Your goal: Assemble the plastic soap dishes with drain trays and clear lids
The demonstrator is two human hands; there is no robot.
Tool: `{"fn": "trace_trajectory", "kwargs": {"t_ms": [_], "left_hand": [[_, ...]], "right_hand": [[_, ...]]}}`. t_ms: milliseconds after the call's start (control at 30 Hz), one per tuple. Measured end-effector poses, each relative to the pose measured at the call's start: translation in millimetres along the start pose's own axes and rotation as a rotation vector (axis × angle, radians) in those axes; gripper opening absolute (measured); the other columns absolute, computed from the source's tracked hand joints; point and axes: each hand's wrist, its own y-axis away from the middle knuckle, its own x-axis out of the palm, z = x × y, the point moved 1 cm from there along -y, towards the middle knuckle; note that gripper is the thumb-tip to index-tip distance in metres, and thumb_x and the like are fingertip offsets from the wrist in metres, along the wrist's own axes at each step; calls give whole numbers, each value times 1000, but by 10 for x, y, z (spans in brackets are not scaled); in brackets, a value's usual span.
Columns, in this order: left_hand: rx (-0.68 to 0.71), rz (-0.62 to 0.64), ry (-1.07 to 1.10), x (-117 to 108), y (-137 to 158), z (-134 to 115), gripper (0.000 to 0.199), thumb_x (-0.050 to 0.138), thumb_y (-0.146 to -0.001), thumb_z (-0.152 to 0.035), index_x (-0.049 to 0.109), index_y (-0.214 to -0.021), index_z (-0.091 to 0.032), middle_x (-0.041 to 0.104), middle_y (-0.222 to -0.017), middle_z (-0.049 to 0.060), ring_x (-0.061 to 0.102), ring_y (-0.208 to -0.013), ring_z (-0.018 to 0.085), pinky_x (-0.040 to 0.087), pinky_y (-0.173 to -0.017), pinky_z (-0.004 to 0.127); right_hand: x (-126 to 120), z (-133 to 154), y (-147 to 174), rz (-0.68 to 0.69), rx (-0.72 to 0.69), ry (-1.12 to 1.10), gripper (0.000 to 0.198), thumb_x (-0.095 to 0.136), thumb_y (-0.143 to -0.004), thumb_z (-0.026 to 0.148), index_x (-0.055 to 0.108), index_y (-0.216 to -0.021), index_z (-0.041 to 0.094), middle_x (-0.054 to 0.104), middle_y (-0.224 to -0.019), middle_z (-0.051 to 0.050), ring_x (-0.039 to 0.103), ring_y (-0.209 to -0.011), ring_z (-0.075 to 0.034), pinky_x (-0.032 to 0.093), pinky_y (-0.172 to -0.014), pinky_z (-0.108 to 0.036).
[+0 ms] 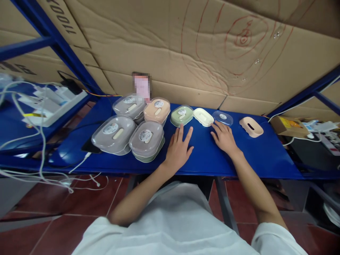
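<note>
My left hand (178, 150) lies open, fingers spread over the blue tabletop, its fingertips just in front of a green soap box (186, 115) with a clear labelled lid. My right hand (224, 138) is also open, its fingers reaching to the near edge of a loose clear lid (225, 117) with a round label. Between the two hands, farther back, sits a cream oval soap tray (204, 117). To the right stands a beige soap box part (251, 126) with a slot in its top. Neither hand holds anything.
Left of my hands are stacked lidded soap boxes, grey ones (114, 136) and a peach one (157, 111). A phone-like screen (142, 86) leans on the cardboard wall (148, 42). Power strips (50, 102) and white cables lie far left; a small carton (289, 126) stands right.
</note>
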Motion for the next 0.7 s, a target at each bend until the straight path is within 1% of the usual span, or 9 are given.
{"fn": "trace_trajectory", "kwargs": {"t_ms": [67, 133, 200, 267, 333, 433, 567, 633, 700], "left_hand": [[21, 22, 21, -7, 40, -27, 79, 65, -104, -30, 27, -173, -21, 27, -178, 27, 42, -160, 46, 50, -120, 61], [42, 48, 43, -10, 102, -29, 74, 64, -105, -31, 33, -171, -21, 31, -176, 27, 45, -158, 44, 52, -119, 60], [68, 78, 63, -23, 181, -8, 68, 64, -105, -32, 39, -168, -21, 34, -175, 26, 47, -157, 43, 52, -118, 59], [88, 102, 94, -52, 271, 30, 63, 63, -106, -33, 44, -165, -22, 37, -175, 23, 48, -156, 41, 52, -119, 58], [102, 109, 130, -90, 358, 76, 59, 62, -107, -33, 47, -163, -24, 40, -173, 20, 50, -155, 39, 53, -119, 56], [122, 96, 161, -131, 456, 134, 53, 59, -108, -34, 51, -160, -24, 46, -170, 17, 53, -151, 36, 54, -119, 55], [168, 88, 132, -125, 508, 164, 45, 56, -110, -33, 58, -154, -21, 54, -162, 18, 59, -144, 35, 53, -120, 55], [190, 86, 104, -109, 517, 163, 43, 55, -111, -32, 59, -152, -20, 55, -161, 18, 61, -141, 35, 52, -120, 55], [202, 77, 85, -92, 527, 160, 44, 56, -111, -32, 59, -152, -19, 56, -160, 18, 61, -140, 35, 52, -120, 56]], "right_hand": [[23, -145, -153, -8, 74, 33, 58, 39, -111, 41, 49, -163, 17, 47, -170, -21, 42, -158, -41, 35, -126, -67], [42, -290, -238, 3, 171, 67, 64, 44, -109, 42, 45, -165, 10, 46, -169, -26, 40, -158, -45, 31, -126, -70], [45, -385, -224, 28, 238, 89, 65, 46, -107, 43, 47, -162, 9, 54, -160, -27, 46, -150, -46, 33, -123, -70], [26, -396, -113, 42, 242, 116, 59, 48, -107, 44, 55, -156, 12, 62, -149, -26, 55, -139, -45, 37, -119, -67], [-15, -323, 54, 36, 199, 139, 53, 50, -107, 46, 62, -148, 15, 67, -139, -25, 60, -130, -44, 40, -115, -65], [-105, -117, 280, 33, 112, 95, 48, 51, -107, 49, 65, -140, 17, 69, -132, -22, 62, -125, -42, 41, -114, -64], [-212, 186, 313, 57, 20, -41, 42, 48, -110, 52, 70, -124, 19, 69, -136, -18, 63, -128, -38, 47, -111, -57], [-212, 307, 214, 54, -21, -81, 45, 46, -112, 52, 69, -133, 20, 64, -149, -18, 60, -137, -37, 46, -115, -56], [-159, 381, 70, 44, -52, -98, 54, 44, -113, 53, 58, -152, 19, 56, -163, -19, 52, -150, -37, 42, -122, -57]]}}
